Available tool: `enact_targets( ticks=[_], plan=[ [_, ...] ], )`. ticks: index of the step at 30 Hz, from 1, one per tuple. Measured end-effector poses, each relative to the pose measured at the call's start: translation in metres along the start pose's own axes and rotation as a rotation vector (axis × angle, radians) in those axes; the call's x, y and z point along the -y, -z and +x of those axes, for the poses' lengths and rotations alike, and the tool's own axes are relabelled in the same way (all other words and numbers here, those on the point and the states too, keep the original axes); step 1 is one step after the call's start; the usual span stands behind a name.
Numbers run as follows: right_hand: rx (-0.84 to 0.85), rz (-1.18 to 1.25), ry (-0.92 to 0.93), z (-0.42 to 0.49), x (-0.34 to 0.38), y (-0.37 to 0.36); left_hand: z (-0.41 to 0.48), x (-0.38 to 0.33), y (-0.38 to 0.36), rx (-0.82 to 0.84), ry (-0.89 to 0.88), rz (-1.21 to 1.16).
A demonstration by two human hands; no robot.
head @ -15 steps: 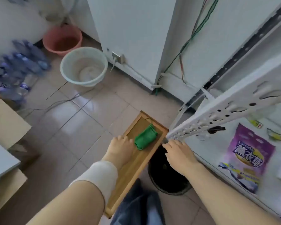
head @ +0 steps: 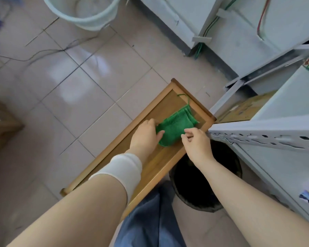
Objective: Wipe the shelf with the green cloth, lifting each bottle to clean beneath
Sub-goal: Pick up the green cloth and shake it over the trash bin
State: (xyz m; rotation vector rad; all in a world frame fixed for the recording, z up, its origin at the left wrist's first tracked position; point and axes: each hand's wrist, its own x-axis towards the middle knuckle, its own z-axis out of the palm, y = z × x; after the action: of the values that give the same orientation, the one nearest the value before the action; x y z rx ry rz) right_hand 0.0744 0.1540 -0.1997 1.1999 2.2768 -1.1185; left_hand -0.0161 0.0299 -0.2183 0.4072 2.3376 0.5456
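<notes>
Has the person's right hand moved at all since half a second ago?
Yes. The right hand has moved left, from beside the wooden tray to over it, its fingertips now at the edge of the green cloth.

The wooden tray (head: 155, 163) lies on the tiled floor (head: 78, 86), running from 7 o'clock toward 1 o'clock. The cloth (head: 175, 129) rests on its far end. The left hand (head: 146, 138) grips the cloth's 9 o'clock edge, and the right hand (head: 196, 147) pinches its 4 o'clock edge. A waste bin (head: 227, 168) stands just beside the tray at 4 o'clock, below the shelf (head: 257, 129), whose corner is near the cloth at 3 o'clock. A basin (head: 89, 20) sits well apart at 11 o'clock.
</notes>
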Motion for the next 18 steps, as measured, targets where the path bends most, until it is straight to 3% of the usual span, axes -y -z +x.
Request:
enact_targets(
  ticks=[6, 10, 12, 18],
  plan=[
    [0.078, 0.37, -0.322, 0.009, -0.002, 0.0, -0.013, -0.002, -0.01, -0.075, -0.177, -0.034],
    [0.159, 0.77, -0.553, 0.009, 0.004, 0.006, -0.035, -0.015, -0.011, -0.121, -0.482, 0.001],
    [0.188, 0.875, -0.636, 0.009, 0.004, 0.008, -0.047, -0.022, -0.014, -0.059, -0.635, 0.03],
    [0.041, 0.694, -0.727, 0.011, -0.019, 0.002, -0.068, -0.021, -0.032, 0.067, -0.864, 0.07]
  ],
)
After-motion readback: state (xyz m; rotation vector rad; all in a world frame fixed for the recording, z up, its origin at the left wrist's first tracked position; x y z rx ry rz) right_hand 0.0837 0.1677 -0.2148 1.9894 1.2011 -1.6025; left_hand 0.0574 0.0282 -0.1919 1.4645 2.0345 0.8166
